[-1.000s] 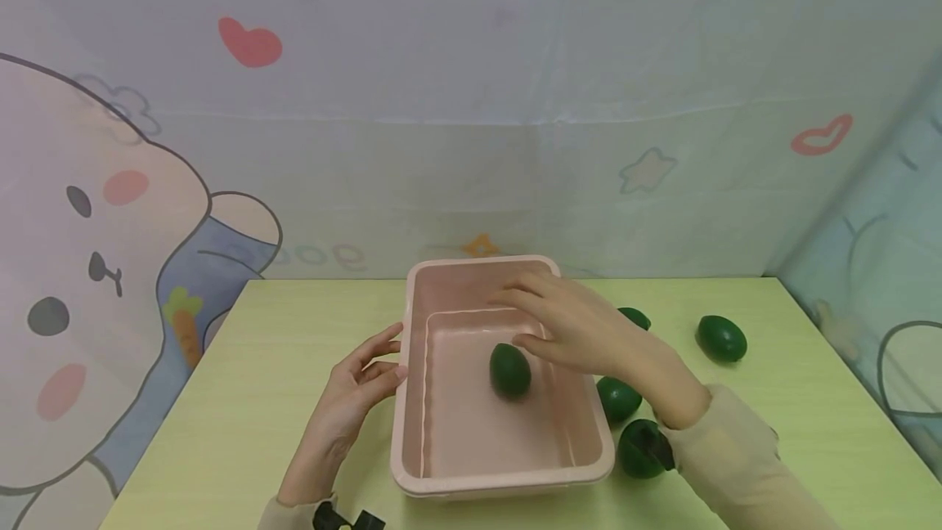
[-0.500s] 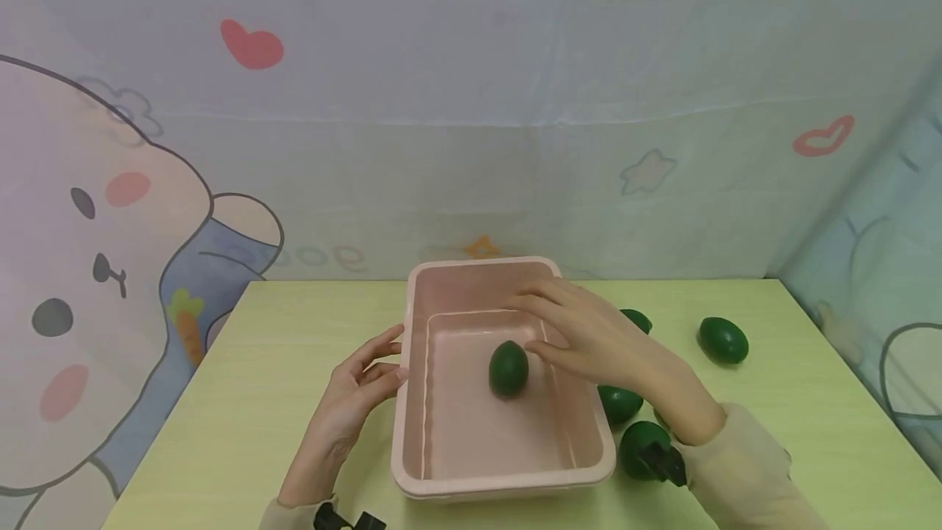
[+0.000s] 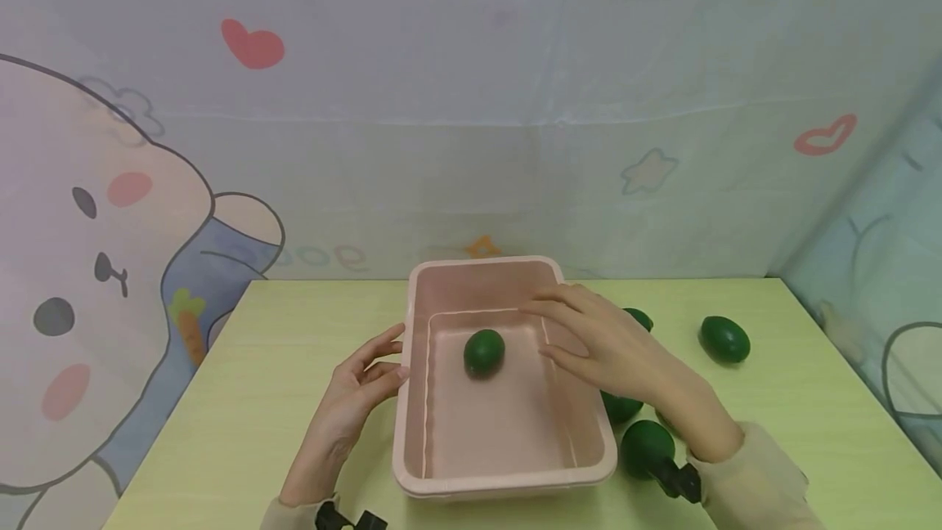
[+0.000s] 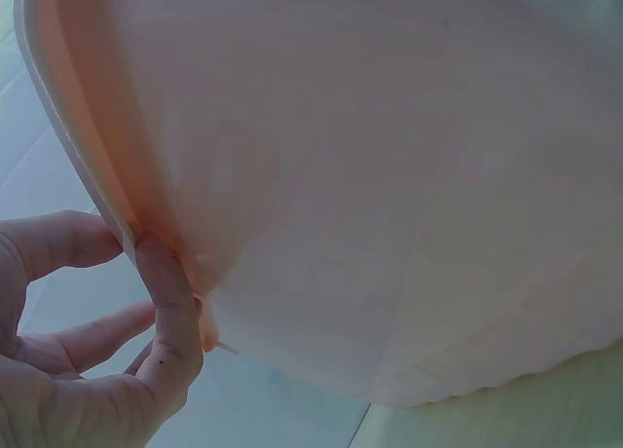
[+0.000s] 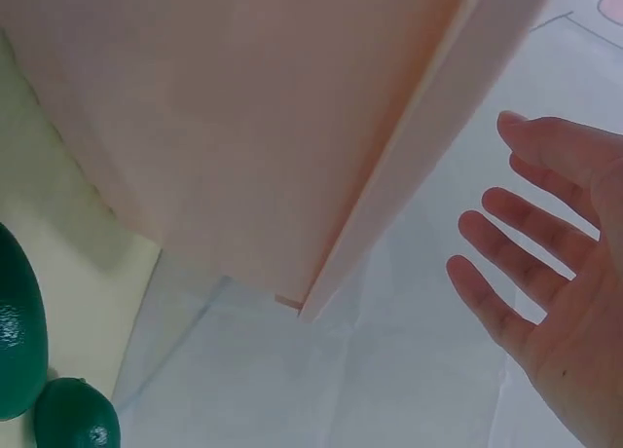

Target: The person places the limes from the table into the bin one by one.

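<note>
A pink rectangular plastic bin stands on the table with a single dark green oval fruit lying on its floor. On the bin's left side, my left hand pinches the rim between thumb and fingers, which the left wrist view shows close up at the bin's lip. My right hand hovers over the right rim with its fingers spread, apart from the fruit. The right wrist view has that hand holding nothing, above the bin's edge.
More green fruits lie right of the bin: one farther off, one behind my right forearm, others close to the bin's wall. A printed cloth hangs behind the pale yellow table.
Inside the bin the fruit has shifted left and toward the back. My right hand has drawn slightly rightward, away from it. The left hand keeps its place on the rim.
</note>
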`<state>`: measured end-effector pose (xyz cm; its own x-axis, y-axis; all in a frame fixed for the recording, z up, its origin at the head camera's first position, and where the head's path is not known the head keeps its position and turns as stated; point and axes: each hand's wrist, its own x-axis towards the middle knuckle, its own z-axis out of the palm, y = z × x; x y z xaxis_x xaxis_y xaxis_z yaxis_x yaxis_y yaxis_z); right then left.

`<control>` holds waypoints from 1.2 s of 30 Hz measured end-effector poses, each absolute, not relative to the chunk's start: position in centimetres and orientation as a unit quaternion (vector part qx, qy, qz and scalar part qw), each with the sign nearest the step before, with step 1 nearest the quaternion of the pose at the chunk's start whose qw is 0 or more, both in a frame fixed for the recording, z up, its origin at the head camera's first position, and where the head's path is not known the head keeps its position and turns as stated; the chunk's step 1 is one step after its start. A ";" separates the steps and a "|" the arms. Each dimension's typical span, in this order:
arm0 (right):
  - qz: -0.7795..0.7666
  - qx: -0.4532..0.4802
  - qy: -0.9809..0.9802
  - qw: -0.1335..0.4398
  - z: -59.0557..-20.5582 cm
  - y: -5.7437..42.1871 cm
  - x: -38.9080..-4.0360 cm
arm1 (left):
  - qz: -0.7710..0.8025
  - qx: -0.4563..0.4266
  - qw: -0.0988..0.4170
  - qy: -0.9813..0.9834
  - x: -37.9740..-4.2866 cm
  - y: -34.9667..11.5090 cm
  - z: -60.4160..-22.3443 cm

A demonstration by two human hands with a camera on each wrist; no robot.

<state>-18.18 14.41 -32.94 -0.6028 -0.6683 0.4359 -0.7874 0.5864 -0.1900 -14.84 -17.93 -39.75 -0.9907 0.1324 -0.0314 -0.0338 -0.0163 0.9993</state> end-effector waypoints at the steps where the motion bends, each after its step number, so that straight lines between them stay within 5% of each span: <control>1: 0.185 0.411 -0.878 0.162 -33.0 14.5 -18.1 | 0.712 0.034 0.059 0.699 -14.9 -17.9 -39.7; 36: 0.191 0.379 -0.879 0.216 -36.6 18.6 -16.5 | 0.712 0.038 0.060 0.698 -14.8 -17.8 -39.6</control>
